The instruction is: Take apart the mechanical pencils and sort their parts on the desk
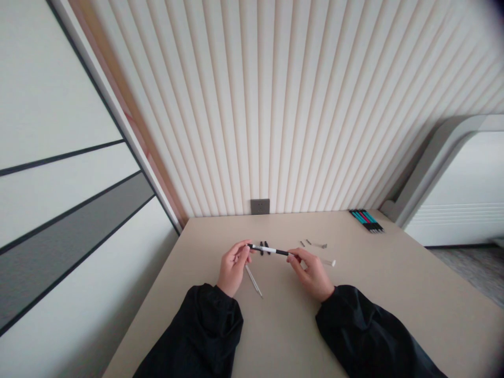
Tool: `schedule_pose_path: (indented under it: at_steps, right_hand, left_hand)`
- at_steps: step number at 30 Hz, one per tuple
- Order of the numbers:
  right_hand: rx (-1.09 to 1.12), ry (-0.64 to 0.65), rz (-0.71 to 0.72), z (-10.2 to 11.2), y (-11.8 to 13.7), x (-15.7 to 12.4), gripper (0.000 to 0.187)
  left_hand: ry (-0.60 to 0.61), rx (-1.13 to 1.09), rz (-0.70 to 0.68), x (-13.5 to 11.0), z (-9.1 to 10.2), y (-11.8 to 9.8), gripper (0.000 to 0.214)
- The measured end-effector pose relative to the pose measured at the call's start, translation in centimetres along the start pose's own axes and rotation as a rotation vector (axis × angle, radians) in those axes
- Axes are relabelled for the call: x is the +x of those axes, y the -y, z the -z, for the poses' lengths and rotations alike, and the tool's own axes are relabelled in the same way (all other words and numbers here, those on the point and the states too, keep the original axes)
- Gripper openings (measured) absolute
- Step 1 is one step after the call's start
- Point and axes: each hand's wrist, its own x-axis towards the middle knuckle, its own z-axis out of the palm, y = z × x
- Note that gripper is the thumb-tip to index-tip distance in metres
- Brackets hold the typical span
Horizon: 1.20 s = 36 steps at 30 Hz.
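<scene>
A black-and-white pen (269,250) is held level above the table between my two hands. My left hand (233,265) pinches its dark left end with thumb and fingers. At the opposite end, my right hand (309,270) has its fingers closed round the tip. Thin white pen refills (254,281) lie on the table beside my left hand. Just behind the pen are small black pen parts (267,244), partly covered by it. A clear tube with a white end (329,262) rests beyond my right hand, which hides part of it.
Small springs (305,242) and another small pen part (323,245) lie on the beige table (283,331) towards the back. A row of several teal, red and black pens (367,221) sits at the back right. A dark wall socket (260,206) is behind the table.
</scene>
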Motion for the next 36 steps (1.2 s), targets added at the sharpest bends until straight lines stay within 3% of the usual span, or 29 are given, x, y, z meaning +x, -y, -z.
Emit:
schedule_pose_path:
  at_steps: [6,12,29,36]
  right_hand:
    - [0.211,0.024,-0.133,-0.08,-1.08,0.16,0.035]
    - [0.333,0.075,-0.172,0.01,-0.87,0.31,0.037]
    - [0.421,0.065,-0.177,0.29,-0.52,0.36,0.037]
    - [0.435,0.074,-0.182,0.21,-0.40,0.24,0.037]
  left_hand:
    - [0.017,-0.238,0.076,-0.11,-0.19,-0.09,0.032]
    - [0.122,-0.540,0.212,-0.51,-0.79,-0.57,0.031]
    - [0.176,-0.565,0.209,-0.46,-0.64,-0.10,0.026]
    - [0.092,-0.516,0.171,-0.31,-0.75,-0.23,0.031]
